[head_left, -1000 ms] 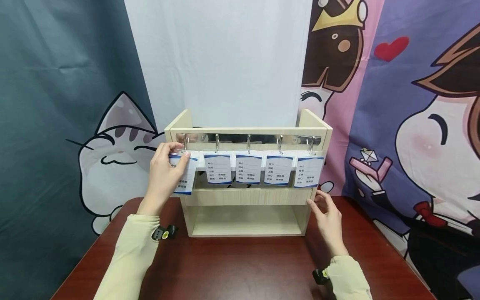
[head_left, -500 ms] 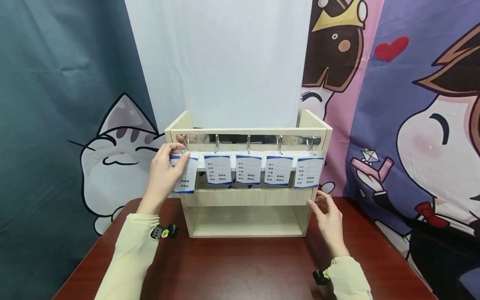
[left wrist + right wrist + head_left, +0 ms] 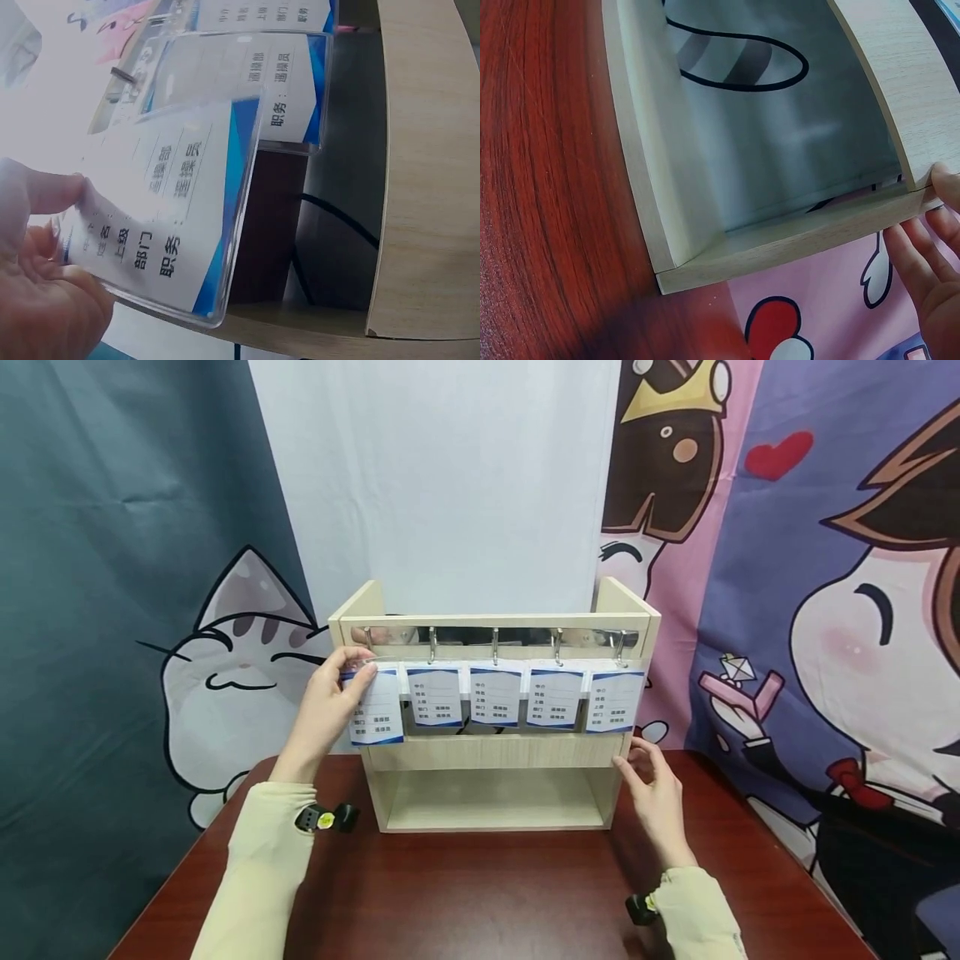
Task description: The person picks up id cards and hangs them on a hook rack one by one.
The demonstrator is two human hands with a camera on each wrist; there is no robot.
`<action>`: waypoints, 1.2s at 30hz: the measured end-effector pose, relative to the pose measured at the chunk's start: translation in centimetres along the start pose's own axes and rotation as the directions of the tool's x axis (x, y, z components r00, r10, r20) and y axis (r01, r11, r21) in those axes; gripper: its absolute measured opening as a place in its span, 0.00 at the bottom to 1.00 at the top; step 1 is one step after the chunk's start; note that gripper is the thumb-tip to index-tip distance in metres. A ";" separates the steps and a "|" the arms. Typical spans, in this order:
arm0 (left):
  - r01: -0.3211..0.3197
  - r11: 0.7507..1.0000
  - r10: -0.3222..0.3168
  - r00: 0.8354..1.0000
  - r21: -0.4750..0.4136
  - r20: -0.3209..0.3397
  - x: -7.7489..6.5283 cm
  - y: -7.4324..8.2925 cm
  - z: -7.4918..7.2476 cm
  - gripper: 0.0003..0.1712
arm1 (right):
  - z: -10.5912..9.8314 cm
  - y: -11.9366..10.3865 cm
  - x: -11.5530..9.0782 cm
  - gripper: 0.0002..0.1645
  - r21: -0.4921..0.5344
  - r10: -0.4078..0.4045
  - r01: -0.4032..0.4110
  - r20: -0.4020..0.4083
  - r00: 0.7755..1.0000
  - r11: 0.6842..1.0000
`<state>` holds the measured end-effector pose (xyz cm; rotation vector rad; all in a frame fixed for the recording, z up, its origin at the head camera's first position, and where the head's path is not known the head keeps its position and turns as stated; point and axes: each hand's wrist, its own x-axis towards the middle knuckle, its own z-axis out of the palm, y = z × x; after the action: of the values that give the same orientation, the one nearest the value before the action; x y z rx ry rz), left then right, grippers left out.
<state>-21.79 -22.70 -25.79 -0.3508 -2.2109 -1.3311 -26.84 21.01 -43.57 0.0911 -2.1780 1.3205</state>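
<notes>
My left hand [image 3: 326,710] pinches a name badge in a clear plastic sleeve [image 3: 381,710] by its upper left part, thumb in front. The badge is slightly tilted, just below the leftmost metal hook [image 3: 368,639]; fingers partly hide its top. In the left wrist view, the sleeve [image 3: 165,217] stands out in front of a neighbouring badge [image 3: 281,90]. Several similar badges [image 3: 496,697] hang in a row to the right. My right hand [image 3: 652,793] holds the right side edge of the pale wooden rack [image 3: 495,752], thumb on the front and fingers on the outer side.
The rack has an open lower shelf [image 3: 495,800] and stands on a dark red table [image 3: 480,893]. Several hooks run along a shiny strip [image 3: 465,636] under its top edge. Cartoon-printed cloths [image 3: 750,568] and a white cloth [image 3: 450,485] hang behind.
The badge in my left hand has shifted right and a little upward, its lower end swinging rightward. My right hand keeps its place on the rack.
</notes>
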 end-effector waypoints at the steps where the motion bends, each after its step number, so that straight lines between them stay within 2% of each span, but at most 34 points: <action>1: 0.007 1.000 -0.007 1.000 -0.018 0.020 -0.1 -0.1 -0.2 0.19 | 0.0 0.0 0.0 0.25 -0.001 0.003 -0.003 0.004 1.000 1.000; 4: 0.023 0.998 -0.019 0.996 -0.051 0.082 -0.1 -0.2 -0.8 0.20 | 0.0 0.0 0.0 0.25 -0.001 0.010 -0.010 0.008 1.000 1.000; 6: 0.020 0.997 -0.013 0.995 -0.068 0.100 0.0 -0.2 -1.2 0.20 | 0.0 -0.2 0.2 0.25 0.000 0.008 -0.008 0.004 1.000 1.000; 14: 0.027 0.996 -0.017 0.993 -0.082 0.113 0.1 0.7 -1.6 0.20 | -0.1 -0.5 0.3 0.25 0.003 0.006 -0.006 0.003 1.000 1.000; 16: 0.024 0.998 -0.017 0.995 -0.064 0.102 0.1 0.8 -1.6 0.20 | -0.1 -0.6 0.4 0.25 0.008 -0.002 0.002 0.008 1.000 1.000; 23: -0.010 0.996 0.008 0.999 0.085 0.034 0.4 1.2 -1.3 0.18 | -0.3 -0.5 0.2 0.25 0.006 0.020 -0.020 -0.008 1.000 1.000; 36: 0.027 0.987 -0.016 0.997 0.157 -0.070 0.6 2.2 -1.1 0.15 | -0.1 -0.5 0.2 0.26 0.010 0.016 -0.016 -0.001 1.000 1.000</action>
<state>-20.94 -22.62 -23.45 -0.2190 -2.2506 -1.1519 -26.76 20.86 -43.01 0.0770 -2.1757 1.3402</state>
